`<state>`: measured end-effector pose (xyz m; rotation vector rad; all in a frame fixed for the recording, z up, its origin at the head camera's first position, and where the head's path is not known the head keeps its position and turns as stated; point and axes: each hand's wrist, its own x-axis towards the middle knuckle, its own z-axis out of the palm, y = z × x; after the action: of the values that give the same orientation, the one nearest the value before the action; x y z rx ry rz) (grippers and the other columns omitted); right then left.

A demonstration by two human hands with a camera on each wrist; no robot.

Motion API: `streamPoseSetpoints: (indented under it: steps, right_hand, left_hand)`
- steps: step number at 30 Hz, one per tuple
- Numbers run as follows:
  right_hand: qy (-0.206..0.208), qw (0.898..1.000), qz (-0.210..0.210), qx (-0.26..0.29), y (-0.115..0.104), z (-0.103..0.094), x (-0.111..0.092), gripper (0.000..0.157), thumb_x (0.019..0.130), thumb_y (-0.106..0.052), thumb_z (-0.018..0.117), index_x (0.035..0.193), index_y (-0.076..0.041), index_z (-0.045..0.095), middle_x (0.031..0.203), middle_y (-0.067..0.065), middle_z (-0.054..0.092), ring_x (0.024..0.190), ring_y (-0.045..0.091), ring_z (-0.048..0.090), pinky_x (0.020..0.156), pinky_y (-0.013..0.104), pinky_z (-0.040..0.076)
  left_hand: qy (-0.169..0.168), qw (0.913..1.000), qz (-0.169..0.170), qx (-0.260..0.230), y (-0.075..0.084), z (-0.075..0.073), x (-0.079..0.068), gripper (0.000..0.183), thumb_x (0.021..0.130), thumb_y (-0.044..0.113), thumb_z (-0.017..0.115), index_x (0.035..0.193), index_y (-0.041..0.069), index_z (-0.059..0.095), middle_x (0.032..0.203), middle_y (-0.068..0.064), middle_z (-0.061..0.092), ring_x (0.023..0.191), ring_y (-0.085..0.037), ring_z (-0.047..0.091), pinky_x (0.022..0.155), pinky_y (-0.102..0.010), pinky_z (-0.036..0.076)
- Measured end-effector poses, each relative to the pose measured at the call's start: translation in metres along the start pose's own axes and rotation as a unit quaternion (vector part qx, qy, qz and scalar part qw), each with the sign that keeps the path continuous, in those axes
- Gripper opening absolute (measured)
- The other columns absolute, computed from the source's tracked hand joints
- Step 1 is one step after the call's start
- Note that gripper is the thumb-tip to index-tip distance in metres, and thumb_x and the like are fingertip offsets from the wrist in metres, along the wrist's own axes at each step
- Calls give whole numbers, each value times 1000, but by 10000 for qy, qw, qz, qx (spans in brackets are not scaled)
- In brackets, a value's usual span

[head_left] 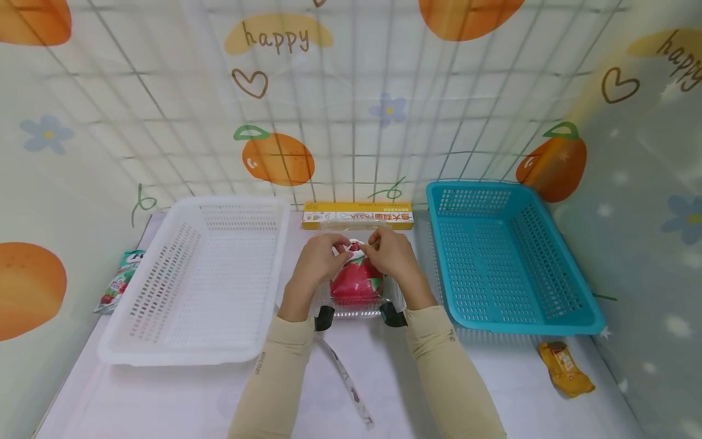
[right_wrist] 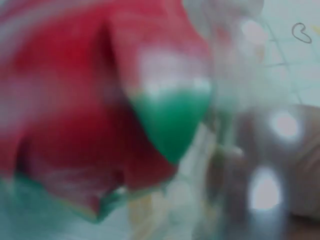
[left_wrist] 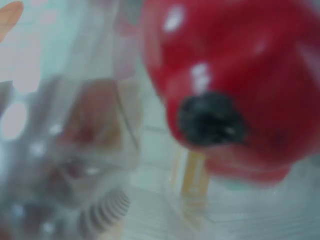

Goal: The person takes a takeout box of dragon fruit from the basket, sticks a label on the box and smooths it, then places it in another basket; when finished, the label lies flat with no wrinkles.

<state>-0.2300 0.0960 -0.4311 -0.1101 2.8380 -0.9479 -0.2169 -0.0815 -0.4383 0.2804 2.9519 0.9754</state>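
Observation:
A red dragon fruit (head_left: pixel 356 285) with green-tipped scales lies in a clear plastic clamshell box (head_left: pixel 356 313) at the middle of the table. Over its far end, my left hand (head_left: pixel 318 259) and right hand (head_left: pixel 395 255) meet from either side. Between them they pinch a small white sticker (head_left: pixel 355 245) with a red print. From the left wrist, the dragon fruit (left_wrist: pixel 240 75) shows its dark stem end close up. In the right wrist view the dragon fruit (right_wrist: pixel 90 100) is blurred, and the right hand (right_wrist: pixel 280 165) appears through clear plastic.
A white basket (head_left: pixel 186 350) stands at left, a turquoise basket (head_left: pixel 504 326) at right. Behind the clamshell lies a yellow pasta box (head_left: pixel 358 207). A printed strip (head_left: pixel 347 383) lies in front. A green snack packet (head_left: pixel 122 281) and an orange packet (head_left: pixel 566 369) lie at the sides.

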Motion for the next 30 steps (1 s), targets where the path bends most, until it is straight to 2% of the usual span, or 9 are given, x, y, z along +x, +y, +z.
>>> streamPoseSetpoints:
  steps: [8,16,20,25,30]
  right_hand:
    - [-380,9986,-297,203,4,-6,-3,33,91,-29,77,111,-8,62,99,10,69,85,23,63,63,29,54]
    - [-790,9954,-333,417,4,-14,-4,39,89,-28,80,116,-8,59,106,11,68,96,25,63,72,31,58]
    - [-854,9946,-308,494,4,-14,-4,39,89,-27,81,116,-9,59,107,11,67,98,25,63,73,31,58]
    - [-892,9941,-400,471,5,-14,-4,42,89,-28,80,124,-11,63,104,9,68,93,23,63,69,29,55]
    - [-950,9928,-704,181,6,-14,-3,47,92,-28,77,136,-16,67,96,7,70,82,20,62,66,29,49]
  left_hand:
    - [-415,9990,-156,-103,2,-6,-3,32,93,24,75,121,10,73,100,-4,70,71,-16,58,64,-27,47]
    - [-636,9979,-4,-134,3,-10,-5,36,91,22,75,125,8,71,102,-6,68,82,-19,61,71,-28,49]
    - [-625,9980,-24,-114,4,-10,-6,37,91,22,75,125,8,70,102,-6,68,83,-19,60,72,-29,49]
    - [-593,9982,-105,14,6,-8,-6,37,93,23,74,127,8,71,102,-5,69,82,-19,59,72,-29,48]
    - [-866,9948,79,537,10,-5,-6,44,98,26,69,139,12,64,104,-4,65,87,-19,57,71,-29,47]
